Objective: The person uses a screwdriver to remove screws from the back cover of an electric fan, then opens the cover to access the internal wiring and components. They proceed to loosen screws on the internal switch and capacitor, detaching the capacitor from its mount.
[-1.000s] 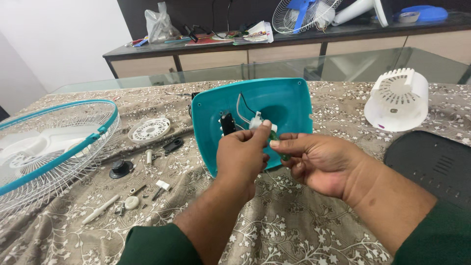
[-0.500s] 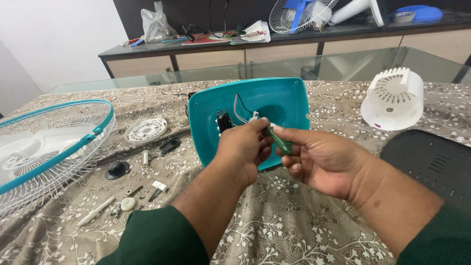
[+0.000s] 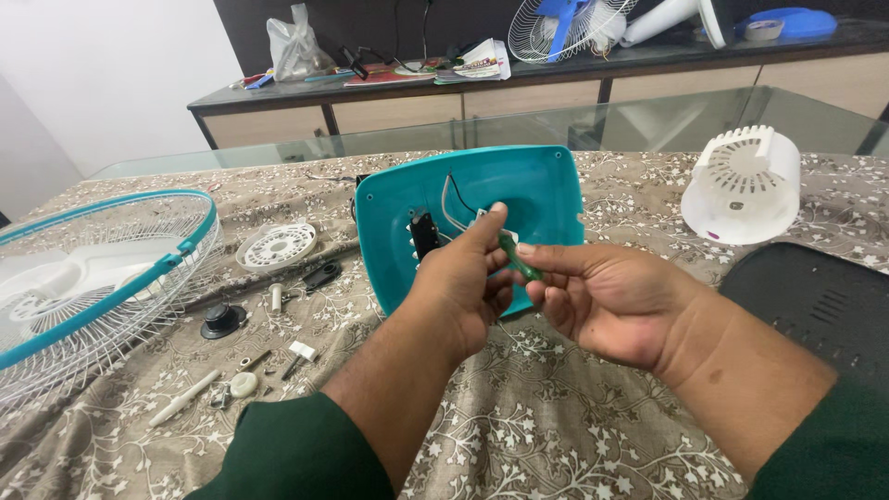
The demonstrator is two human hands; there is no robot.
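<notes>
Clothed table (image 3: 574,444) — fan base (image 3: 546,190), grille (image 3: 102,278)

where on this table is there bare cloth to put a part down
Bare cloth lies in front of the teal base, under the hands, and between it and the white motor cover. The left is crowded: the fan guard, the round grille, and small loose parts. The black panel fills the right.

Dark green sleeves, seemingly pushed up; bare forearms.
</notes>
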